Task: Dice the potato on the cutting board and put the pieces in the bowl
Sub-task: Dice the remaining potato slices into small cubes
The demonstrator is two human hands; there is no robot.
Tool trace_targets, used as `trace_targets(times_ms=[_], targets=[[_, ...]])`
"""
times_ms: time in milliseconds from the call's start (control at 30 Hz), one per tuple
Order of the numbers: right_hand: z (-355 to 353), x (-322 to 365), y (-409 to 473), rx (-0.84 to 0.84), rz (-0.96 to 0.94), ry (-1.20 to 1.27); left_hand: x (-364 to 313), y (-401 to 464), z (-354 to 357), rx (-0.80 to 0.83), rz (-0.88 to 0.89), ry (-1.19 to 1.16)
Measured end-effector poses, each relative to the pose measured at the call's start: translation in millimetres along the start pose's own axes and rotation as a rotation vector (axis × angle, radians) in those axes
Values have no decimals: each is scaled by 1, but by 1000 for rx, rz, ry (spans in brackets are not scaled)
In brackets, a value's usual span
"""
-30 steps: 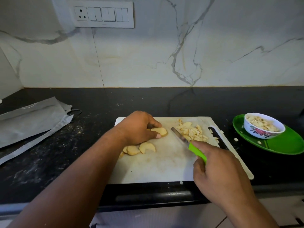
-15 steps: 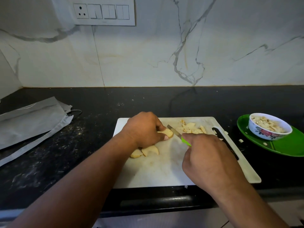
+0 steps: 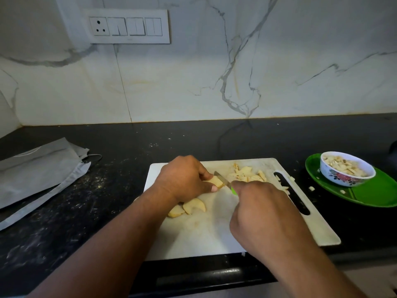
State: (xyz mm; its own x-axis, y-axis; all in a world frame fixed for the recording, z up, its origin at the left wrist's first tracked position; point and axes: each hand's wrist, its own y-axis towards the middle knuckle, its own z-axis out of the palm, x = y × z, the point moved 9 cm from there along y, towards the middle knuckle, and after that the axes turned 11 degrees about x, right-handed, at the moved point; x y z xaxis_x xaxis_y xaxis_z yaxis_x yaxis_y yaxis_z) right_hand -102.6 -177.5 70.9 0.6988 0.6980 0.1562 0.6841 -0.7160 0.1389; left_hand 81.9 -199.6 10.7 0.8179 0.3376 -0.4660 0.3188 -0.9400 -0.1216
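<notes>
Left hand: We see the left hand (image 3: 184, 179) on the cutting board (image 3: 199, 233). Its fingers are curled over a potato slice (image 3: 216, 181) and hold it down, with the thumb tip against the slice's near side.

Right hand: The right hand (image 3: 262, 214) grips the green handle of a knife (image 3: 224, 181). Its fingers are wrapped tight round the handle, so only a small bit of green shows.

Knife: The thin blade points away from us and to the left. It rests on the right end of the slice that the left hand holds.

Potato slices: Two more potato slices (image 3: 189, 207) lie flat on the board, just under the left wrist. They touch each other.

Cut pieces: A pile of diced potato (image 3: 247, 174) sits at the far right part of the board, just past the knife. A few small bits lie by the board's handle slot and on the desk (image 3: 214, 140).

Bowl: The white bowl (image 3: 345, 176) with flowers on it stands on a green plate (image 3: 378, 192), to the right of the board and apart from it. We see it is already quite full of potato pieces.

Desk: The desk is black and dusty with pale specks. A grey cloth bag (image 3: 38, 168) lies at the far left.

Wall: A white switch board (image 3: 129, 26) is on the marble wall.
</notes>
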Motion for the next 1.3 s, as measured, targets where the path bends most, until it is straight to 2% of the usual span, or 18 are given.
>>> trace_targets(times_ms=[300,467,600,767,967,1133,1300], targets=[[-11,-4,-32,154,-65,-12,4,4,-2,-5,-26,-14],[-9,3,-6,-2,-23,-17,2,-3,-5,-22,-19,-3],[8,5,-6,61,-14,37,2,-2,-6,-39,-40,61],[-1,-3,-30,127,-51,-8,7,1,-4,-19,-45,14],[-3,8,-3,-12,-28,12,3,-8,-9,-47,-53,46],[14,5,-11,84,-45,58,2,-9,-11,-40,-59,97],[0,-1,-31,154,-67,44,6,-6,-10,-27,-74,80]])
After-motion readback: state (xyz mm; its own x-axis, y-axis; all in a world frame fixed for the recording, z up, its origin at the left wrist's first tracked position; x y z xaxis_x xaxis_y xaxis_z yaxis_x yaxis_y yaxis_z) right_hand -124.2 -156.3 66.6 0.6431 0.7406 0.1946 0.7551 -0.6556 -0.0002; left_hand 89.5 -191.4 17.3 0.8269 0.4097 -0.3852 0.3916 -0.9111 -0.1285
